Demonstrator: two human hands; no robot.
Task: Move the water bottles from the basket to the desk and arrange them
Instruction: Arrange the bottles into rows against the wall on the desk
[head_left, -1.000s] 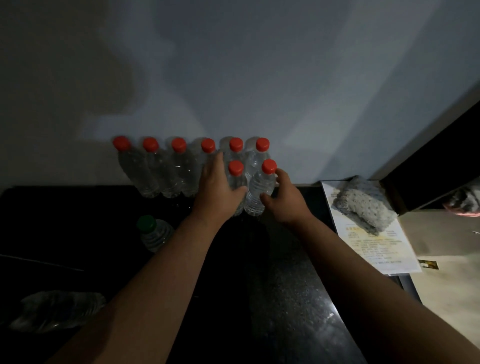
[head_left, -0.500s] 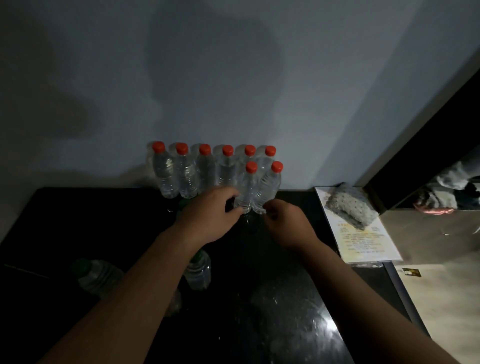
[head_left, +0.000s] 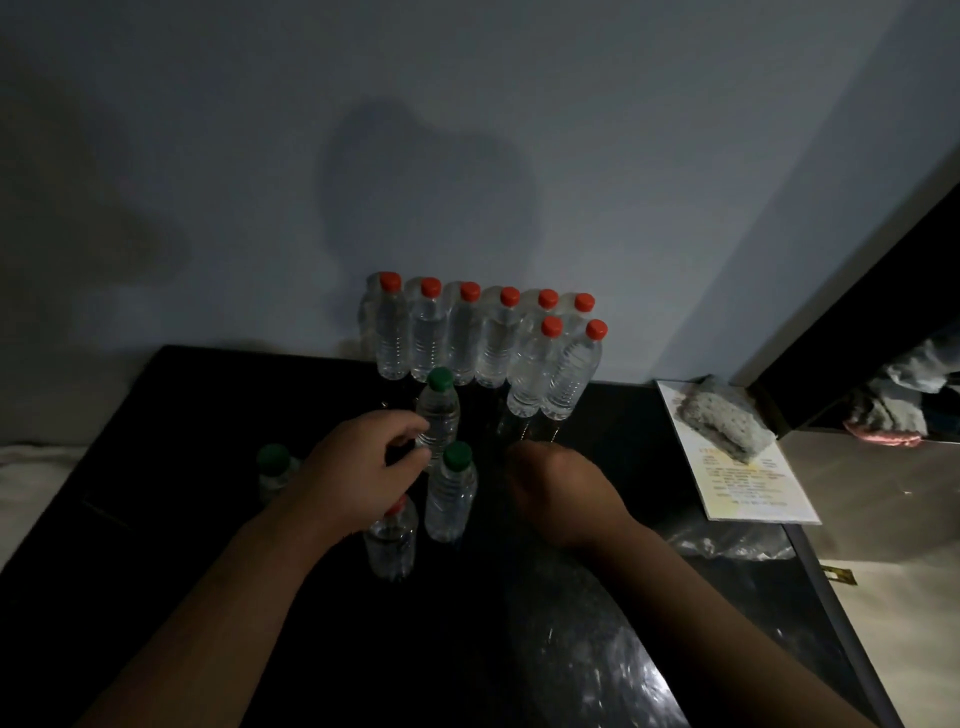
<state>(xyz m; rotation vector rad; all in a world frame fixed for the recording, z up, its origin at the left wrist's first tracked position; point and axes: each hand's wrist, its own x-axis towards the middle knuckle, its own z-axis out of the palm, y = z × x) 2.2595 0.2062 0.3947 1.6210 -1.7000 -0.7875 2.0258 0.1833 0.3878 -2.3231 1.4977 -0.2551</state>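
On the glossy black desk (head_left: 171, 467), six clear plastic water bottles with red caps (head_left: 462, 338) stood upright in a tight row against the pale wall (head_left: 467, 156). Two more red-capped bottles (head_left: 550, 374) stood just in front of the row's right end, side by side. Nearer the person stood a clear bottle with a green cap (head_left: 441, 410), upright and just before the row, and a second green-capped bottle (head_left: 451, 493) stood nearer still. A third green-capped bottle (head_left: 274, 465) showed to the left, partly hidden behind the left arm. A lone red-capped bottle (head_left: 390, 540) stood just beside the second green-capped one, its cap half hidden under the left wrist.

The left hand (head_left: 358, 467) hung over the desk with its fingers curled, forefinger and thumb at the lower left side of the farthest green-capped bottle. Whether they pinched it or only lay close could not be told (the light was very dim). The right hand (head_left: 558, 493) was to the right of the second green-capped bottle and apart from it. Its back was turned up and its fingers were folded under and out of sight, so its grasp could not be told either.

At the desk's right edge lay a white printed sheet (head_left: 753, 488) with a grey speckled cloth (head_left: 727, 421) on its far end. Crumpled clear plastic film (head_left: 727, 540) lay just before the sheet.
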